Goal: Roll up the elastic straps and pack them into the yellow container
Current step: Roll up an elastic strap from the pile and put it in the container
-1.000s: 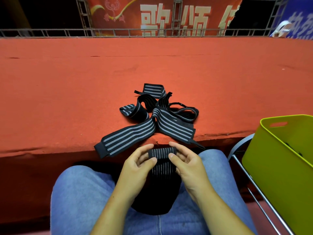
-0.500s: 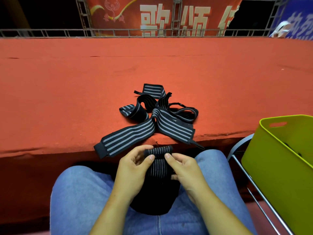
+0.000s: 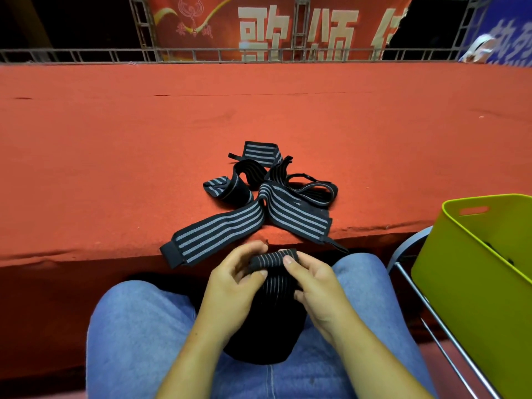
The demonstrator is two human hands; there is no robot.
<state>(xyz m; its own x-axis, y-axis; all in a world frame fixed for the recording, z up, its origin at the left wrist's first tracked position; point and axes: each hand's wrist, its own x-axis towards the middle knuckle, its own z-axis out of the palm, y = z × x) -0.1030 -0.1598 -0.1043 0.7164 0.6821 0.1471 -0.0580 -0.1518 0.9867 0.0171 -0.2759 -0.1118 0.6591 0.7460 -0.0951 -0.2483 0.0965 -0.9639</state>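
A: Where was the strap found in relation to the hands?

B: The partly rolled strap point(image 3: 272, 260) was held between both hands, above the lap point(image 3: 138, 326). The rolled part was laid crosswise. Its left end was pinched by the left hand point(image 3: 230, 292) and its right end by the right hand point(image 3: 319, 289). The unrolled remainder was seen hanging down between the thighs, too dark to be made out in detail.

A: How were the hands posed?

B: The back of the left hand was turned towards the camera. Its thumb was laid against the near side of the roll, and its fingers were curled over the far side. The right thumb was pressed on top of the roll near its right end, with the other fingers tucked beneath. Both forearms were angled inward from the bottom of the view.

A: And the grips?

B: Both were clenched on the roll.

A: What else was to be seen?

B: The loose straps point(image 3: 267, 203) were heaped in a tangle on the red-covered platform point(image 3: 129, 145), near its front edge, with one end draped over that edge just beyond the left hand. The yellow container point(image 3: 472, 283) was set to the right on a metal-framed chair point(image 3: 403, 254), well apart from the hands. Dark shapes were glimpsed inside it, but they could not be identified.
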